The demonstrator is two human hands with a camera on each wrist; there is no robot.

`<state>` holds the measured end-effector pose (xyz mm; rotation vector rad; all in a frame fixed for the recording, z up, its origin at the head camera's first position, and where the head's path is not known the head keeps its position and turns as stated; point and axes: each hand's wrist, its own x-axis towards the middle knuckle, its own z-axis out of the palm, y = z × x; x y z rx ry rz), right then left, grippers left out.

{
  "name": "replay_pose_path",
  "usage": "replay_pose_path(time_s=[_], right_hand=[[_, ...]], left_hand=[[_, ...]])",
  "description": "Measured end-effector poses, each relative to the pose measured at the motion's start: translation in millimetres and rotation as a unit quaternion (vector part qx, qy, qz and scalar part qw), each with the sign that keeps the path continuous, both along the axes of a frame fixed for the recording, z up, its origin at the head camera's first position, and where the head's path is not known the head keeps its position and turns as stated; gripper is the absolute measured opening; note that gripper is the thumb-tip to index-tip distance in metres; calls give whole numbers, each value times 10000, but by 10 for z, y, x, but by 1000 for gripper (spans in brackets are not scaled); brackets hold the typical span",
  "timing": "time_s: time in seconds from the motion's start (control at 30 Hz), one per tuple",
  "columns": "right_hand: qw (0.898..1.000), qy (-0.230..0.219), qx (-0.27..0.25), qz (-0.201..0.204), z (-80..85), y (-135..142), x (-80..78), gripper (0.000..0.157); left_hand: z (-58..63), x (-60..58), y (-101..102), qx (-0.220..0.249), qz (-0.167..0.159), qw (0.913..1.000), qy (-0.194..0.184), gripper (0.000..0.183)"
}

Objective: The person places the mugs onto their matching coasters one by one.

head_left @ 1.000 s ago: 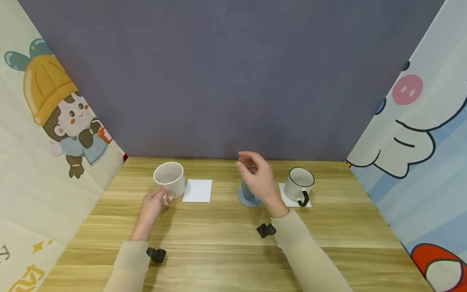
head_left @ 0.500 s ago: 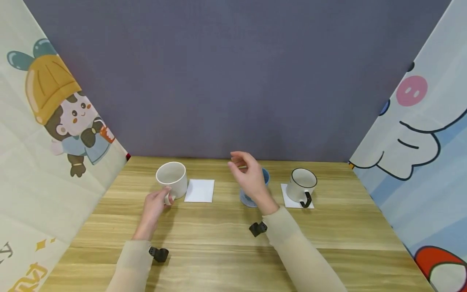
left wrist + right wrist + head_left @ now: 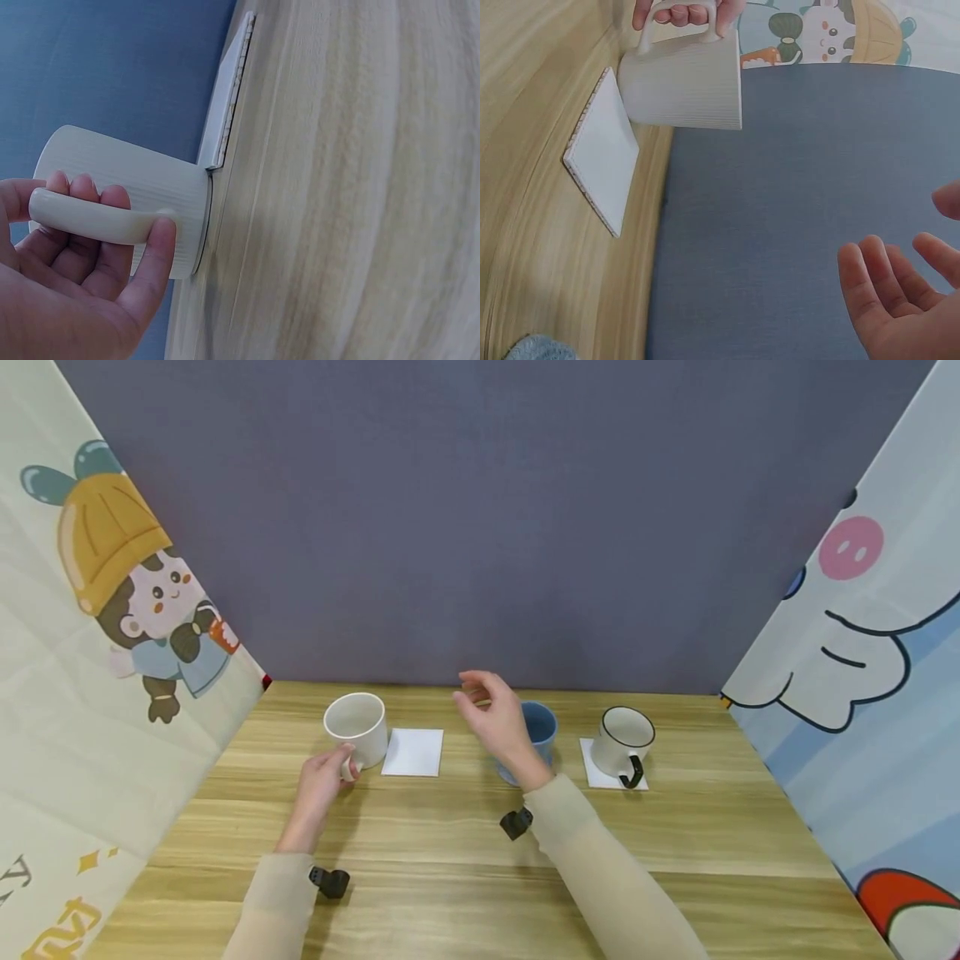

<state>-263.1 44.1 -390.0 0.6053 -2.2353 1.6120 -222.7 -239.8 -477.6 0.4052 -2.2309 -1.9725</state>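
Observation:
My left hand (image 3: pixel 321 779) grips the handle of a white ribbed mug (image 3: pixel 358 727), which stands upright at the left. In the left wrist view, several fingers pass through the mug's handle (image 3: pixel 90 217). Close along the mug's right side lies a square white coaster (image 3: pixel 413 752). My right hand (image 3: pixel 497 725) hovers between that coaster and a blue cup (image 3: pixel 540 724), its fingers loosely bent around nothing. The blue cup sits on a round blue coaster (image 3: pixel 507 774); hand and forearm partly cover both. The right wrist view shows the right hand's fingers (image 3: pixel 862 285) apart from everything.
A white mug with a black rim and handle (image 3: pixel 624 742) stands on another square white coaster (image 3: pixel 596 774) at the right. A grey-blue panel (image 3: pixel 480 527) closes off the back of the wooden table (image 3: pixel 420 877). Printed cloths hang at both sides.
My right hand has moved left, away from the blue cup, uncovering more of it. The left hand keeps its grip on the white mug's handle. The whole view has shifted slightly.

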Motion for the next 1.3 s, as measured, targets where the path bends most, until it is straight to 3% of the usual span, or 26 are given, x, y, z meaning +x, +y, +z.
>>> replay_pose_path(time_s=[0.43,0.7,1.3], right_hand=[[9960,-780,419,81,-125,-201,-146,32],[9922,-974,771,103,-215,-288,-232,34],[9799,-1106,1650,170,-709,-377,-362,38]], left_hand=[[-11,-15,4,11,10,10000,-21,40],[-11,-17,8,-14,34,10000,13,40],[-5,8,17,-14,57,10000,-4,41]])
